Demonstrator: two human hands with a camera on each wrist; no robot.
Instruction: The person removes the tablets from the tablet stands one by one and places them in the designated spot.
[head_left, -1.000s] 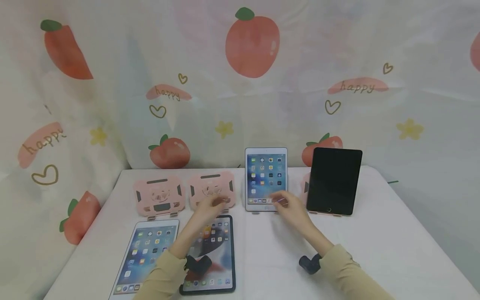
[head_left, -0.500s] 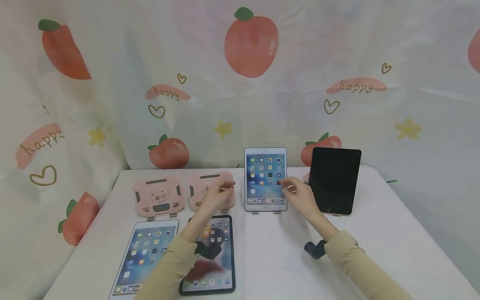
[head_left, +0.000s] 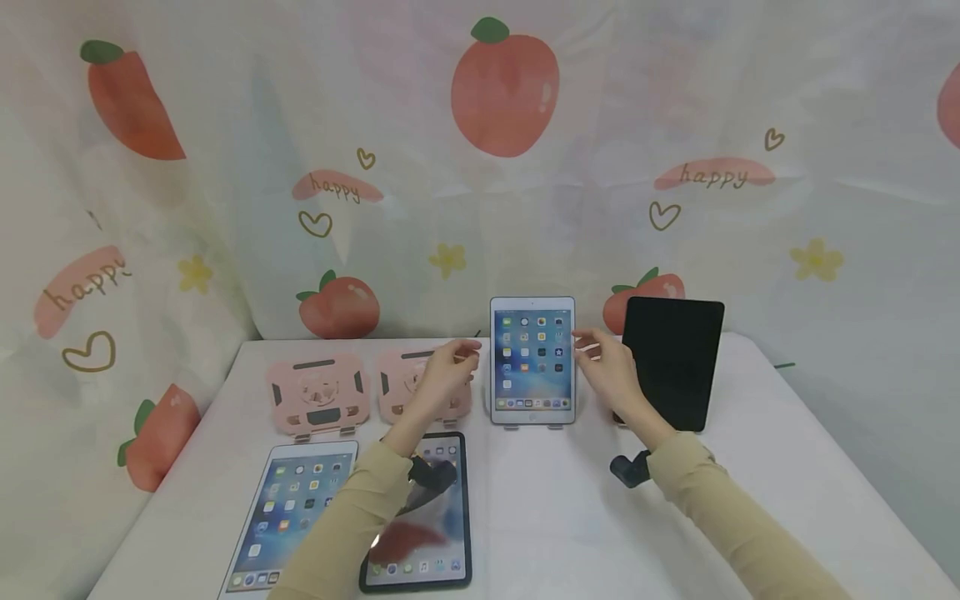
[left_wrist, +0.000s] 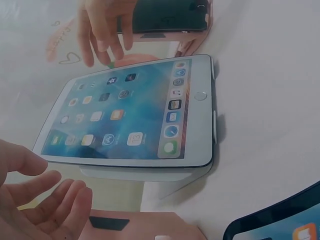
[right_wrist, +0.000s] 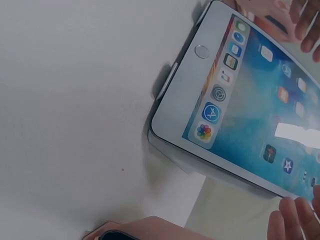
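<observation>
A white tablet (head_left: 532, 358) showing a screen of app icons leans upright on a stand at the back of the table. My left hand (head_left: 448, 367) is beside its left edge, fingers loosely bent with nothing in them. In the left wrist view, the left thumb (left_wrist: 25, 160) points at the tablet's long edge. On the other side, my right hand (head_left: 611, 367) has its fingertips right at the tablet's right edge. The right wrist view shows relaxed right-hand fingers (right_wrist: 295, 217) close to that edge. White stand parts (right_wrist: 167, 82) show along the tablet's bottom edge.
Two pink stands (head_left: 318, 392) hold no tablet at the back left. A dark-screened tablet (head_left: 675, 358) leans behind my right hand. A white tablet (head_left: 288, 508) and a black-edged tablet (head_left: 450, 533) lie in front, partly under my left arm. A printed curtain (head_left: 420, 225) hangs behind.
Both hands have moved up. The right one went from in front of the tablet's lower right screen to its right edge; the left one moved right, towards the left edge. The tablets stayed put.
</observation>
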